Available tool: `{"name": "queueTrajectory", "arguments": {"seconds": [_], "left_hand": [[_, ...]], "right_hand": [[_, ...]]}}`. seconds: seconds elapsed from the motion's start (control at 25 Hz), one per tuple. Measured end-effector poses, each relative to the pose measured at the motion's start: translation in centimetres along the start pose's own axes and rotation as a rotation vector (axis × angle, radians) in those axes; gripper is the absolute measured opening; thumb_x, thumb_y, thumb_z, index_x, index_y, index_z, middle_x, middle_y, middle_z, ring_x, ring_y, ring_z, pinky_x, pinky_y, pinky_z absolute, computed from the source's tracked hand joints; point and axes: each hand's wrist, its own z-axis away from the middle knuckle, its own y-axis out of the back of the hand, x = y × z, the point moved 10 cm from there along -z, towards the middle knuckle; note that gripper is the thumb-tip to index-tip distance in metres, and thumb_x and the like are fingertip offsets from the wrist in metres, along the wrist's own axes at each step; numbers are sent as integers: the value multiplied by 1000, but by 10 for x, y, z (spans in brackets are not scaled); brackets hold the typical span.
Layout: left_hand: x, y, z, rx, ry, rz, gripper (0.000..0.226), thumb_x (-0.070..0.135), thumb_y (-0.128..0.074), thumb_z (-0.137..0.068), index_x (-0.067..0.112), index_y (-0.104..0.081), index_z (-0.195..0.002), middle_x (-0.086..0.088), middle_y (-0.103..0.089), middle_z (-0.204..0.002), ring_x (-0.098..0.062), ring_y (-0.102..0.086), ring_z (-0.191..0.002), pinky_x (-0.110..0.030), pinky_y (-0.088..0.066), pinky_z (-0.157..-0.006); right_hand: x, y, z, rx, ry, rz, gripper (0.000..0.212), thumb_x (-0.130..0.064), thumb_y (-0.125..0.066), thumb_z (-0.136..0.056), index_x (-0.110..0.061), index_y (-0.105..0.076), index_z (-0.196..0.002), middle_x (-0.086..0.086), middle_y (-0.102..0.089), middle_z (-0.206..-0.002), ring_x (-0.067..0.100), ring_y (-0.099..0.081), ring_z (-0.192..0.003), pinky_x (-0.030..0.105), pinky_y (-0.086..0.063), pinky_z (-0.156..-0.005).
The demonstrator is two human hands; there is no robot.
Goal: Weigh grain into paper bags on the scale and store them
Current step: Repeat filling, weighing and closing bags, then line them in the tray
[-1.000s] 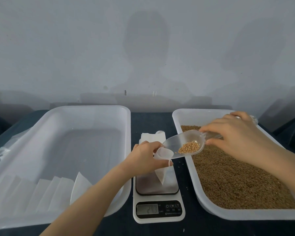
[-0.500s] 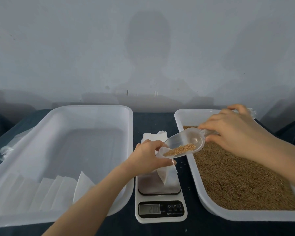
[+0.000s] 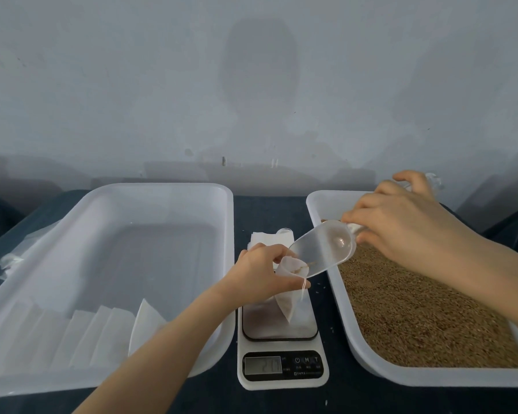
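The clear scoop (image 3: 323, 249), part full a second ago, is now tipped steeply and nearly empty, its last grain (image 3: 304, 266) trickling into the paper bag (image 3: 287, 303). The left hand (image 3: 263, 273) pinches the bag's mouth open over the scale (image 3: 281, 380); the right hand (image 3: 401, 225) grips the scoop's handle. This load looks delivered, so checking the weight likely comes next

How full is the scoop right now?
Nearly empty: the clear scoop is tipped into the bag, only a few grains at its lip.

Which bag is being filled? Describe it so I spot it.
Between the two white tubs sits the scale. Over its platform the left hand pinches a paper bag under the clear scoop. Only this bag is open; other bags are flat.
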Motion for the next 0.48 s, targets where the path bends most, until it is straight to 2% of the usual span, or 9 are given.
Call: {"name": "queueTrajectory", "arguments": {"seconds": [0.08,0.16,0.36,0.48], "left_hand": [[0,0,1,3,-3,-16,42,71,-68,-56,54,-49,-90,15,-53,-108,-17,-51,-103,-40,-51,-91],[1,1,2,13,-16,-19,46,73,-67,-54,53,-51,-93,15,-53,-106,-16,-52,-102,-41,-49,-93],[0,0,1,0,-12,4,50,70,-68,-56,51,-50,-97,12,-55,-109,-18,-54,-103,-42,-51,-92],[-1,-1,0,-6,-9,2,48,69,-69,-58,51,-50,-98,13,-56,-108,-16,-55,-101,-41,-52,-90]], "right_hand": [[-9,11,4,104,43,34,26,-17,-82,-67,-26,-73,-89,-7,-68,-82,24,-58,-85,41,-15,-98],[-15,24,9,248,69,79,31,-1,-86,-54,-17,-73,-78,-1,-65,-69,28,-59,-74,45,-20,-97],[-32,34,18,407,168,195,33,12,-67,-61,-9,-71,-86,5,-65,-75,30,-60,-77,51,-22,-99],[-30,35,20,417,171,216,34,12,-68,-62,-9,-71,-88,6,-66,-78,30,-60,-79,51,-23,-99]]}}
